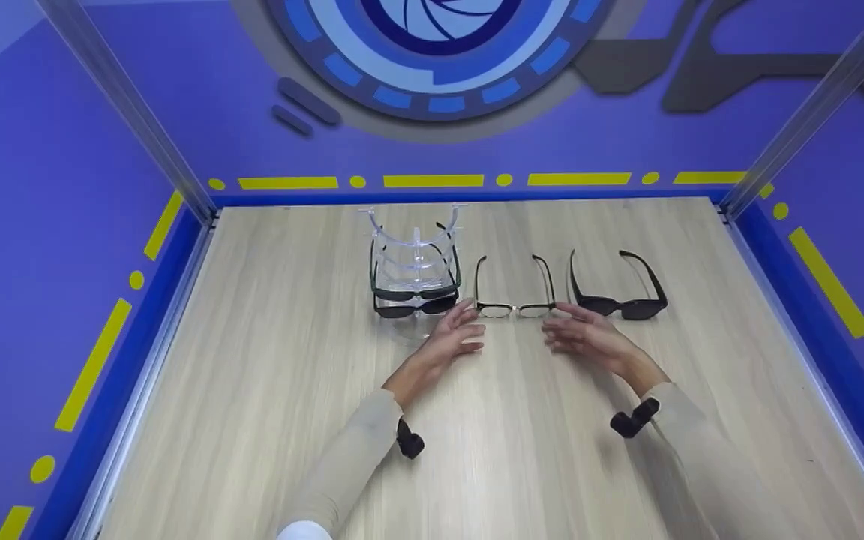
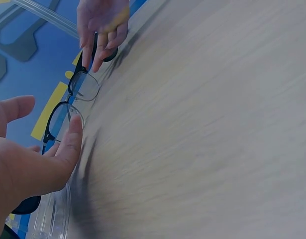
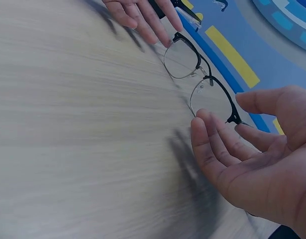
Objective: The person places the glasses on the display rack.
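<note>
Clear-lensed eyeglasses (image 1: 514, 310) with black brow bars and thin metal lower rims stand on the table, temples pointing away from me. My left hand (image 1: 451, 339) is at their left end, fingers spread and relaxed; in the left wrist view its fingertips overlap the near lens. At the right end is my right hand (image 1: 589, 339), fingers loosely extended beside the hinge (image 3: 234, 118). Whether either hand touches the frame is hard to tell. Neither hand grips anything.
Left of the eyeglasses stands a clear plastic display rack (image 1: 415, 262) holding dark sunglasses (image 1: 394, 310) and another dark-framed pair (image 1: 402, 294) above. Black sunglasses (image 1: 638, 308) lie close by on the right. Blue panels (image 1: 432, 161) border the wooden table (image 1: 274, 360) behind and at both sides.
</note>
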{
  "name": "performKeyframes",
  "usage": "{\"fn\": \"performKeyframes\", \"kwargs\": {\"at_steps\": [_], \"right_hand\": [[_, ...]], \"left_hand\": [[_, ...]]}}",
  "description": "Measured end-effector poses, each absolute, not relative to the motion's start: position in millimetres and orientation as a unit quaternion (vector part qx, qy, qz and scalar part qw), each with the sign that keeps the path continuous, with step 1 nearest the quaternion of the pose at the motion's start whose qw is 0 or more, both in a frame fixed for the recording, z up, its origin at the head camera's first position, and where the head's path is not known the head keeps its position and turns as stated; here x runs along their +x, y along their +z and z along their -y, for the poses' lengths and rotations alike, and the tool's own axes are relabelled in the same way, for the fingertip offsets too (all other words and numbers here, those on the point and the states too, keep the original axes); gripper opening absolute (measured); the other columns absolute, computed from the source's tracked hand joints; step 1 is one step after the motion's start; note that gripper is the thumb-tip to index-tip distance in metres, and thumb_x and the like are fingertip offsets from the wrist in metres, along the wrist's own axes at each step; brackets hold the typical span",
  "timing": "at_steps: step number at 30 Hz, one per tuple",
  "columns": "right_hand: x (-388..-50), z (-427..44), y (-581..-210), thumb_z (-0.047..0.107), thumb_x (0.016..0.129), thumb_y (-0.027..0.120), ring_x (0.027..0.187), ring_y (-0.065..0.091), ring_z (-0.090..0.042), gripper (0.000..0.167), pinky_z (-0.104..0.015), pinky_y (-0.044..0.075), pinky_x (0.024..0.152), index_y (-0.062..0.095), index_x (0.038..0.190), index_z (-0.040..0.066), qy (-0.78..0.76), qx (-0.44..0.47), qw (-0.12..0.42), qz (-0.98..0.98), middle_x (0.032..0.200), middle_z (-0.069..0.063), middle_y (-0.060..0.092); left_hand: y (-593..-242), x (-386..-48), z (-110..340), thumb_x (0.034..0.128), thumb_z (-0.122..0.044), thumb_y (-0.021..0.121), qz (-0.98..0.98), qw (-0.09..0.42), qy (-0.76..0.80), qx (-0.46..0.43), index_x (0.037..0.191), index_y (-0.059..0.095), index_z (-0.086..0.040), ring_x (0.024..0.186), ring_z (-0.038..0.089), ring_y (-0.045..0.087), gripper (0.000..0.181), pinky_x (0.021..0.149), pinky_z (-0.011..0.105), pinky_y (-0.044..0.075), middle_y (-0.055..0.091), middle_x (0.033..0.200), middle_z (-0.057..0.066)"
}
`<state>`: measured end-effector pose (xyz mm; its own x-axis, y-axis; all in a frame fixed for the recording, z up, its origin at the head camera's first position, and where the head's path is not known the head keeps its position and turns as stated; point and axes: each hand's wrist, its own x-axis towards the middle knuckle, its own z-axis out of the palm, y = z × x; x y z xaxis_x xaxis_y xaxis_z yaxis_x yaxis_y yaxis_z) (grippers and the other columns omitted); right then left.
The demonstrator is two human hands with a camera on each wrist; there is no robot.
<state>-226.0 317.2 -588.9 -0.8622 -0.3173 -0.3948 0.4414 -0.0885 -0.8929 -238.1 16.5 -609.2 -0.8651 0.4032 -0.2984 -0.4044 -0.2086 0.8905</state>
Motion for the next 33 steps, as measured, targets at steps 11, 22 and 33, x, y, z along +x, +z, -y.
{"fn": "performKeyframes", "kwargs": {"at_steps": [11,22,33], "right_hand": [[-227.1,-320.1,-589.6,0.009,0.108,0.048,0.109,0.071,-0.021,0.069,-0.036,0.058,0.099,0.007,0.161,-0.003,-0.760,0.054,0.272,-0.588,0.124,-0.009,0.073],[-221.4,-324.5,-591.4,0.020,0.110,0.046,0.107,0.071,-0.021,0.032,-0.037,0.058,0.099,0.046,0.137,0.002,-0.742,0.062,0.286,-0.603,0.116,-0.008,0.073],[-201.4,-332.1,-587.4,0.016,0.108,0.050,0.107,0.073,-0.017,0.052,-0.035,0.058,0.100,0.031,0.150,-0.008,-0.693,0.029,0.323,-0.644,0.117,-0.006,0.074]], "left_hand": [[-608.7,-237.4,-17.2,0.0967,-0.001,0.060,-0.572,0.259,0.778,-0.002,0.158,0.034,-0.011,0.122,0.029,0.059,0.068,0.090,0.032,0.058,0.041,0.158,0.021],[-608.1,-228.9,-9.0,0.0979,-0.002,0.059,-0.579,0.267,0.770,-0.009,0.155,0.038,-0.009,0.086,0.013,0.062,0.061,0.074,0.023,0.055,0.056,0.140,0.015],[-603.3,-212.2,8.8,0.0987,-0.005,0.061,-0.603,0.317,0.732,0.026,0.154,0.039,-0.006,0.090,0.010,0.065,0.060,0.078,0.024,0.055,0.061,0.134,0.015]]}}
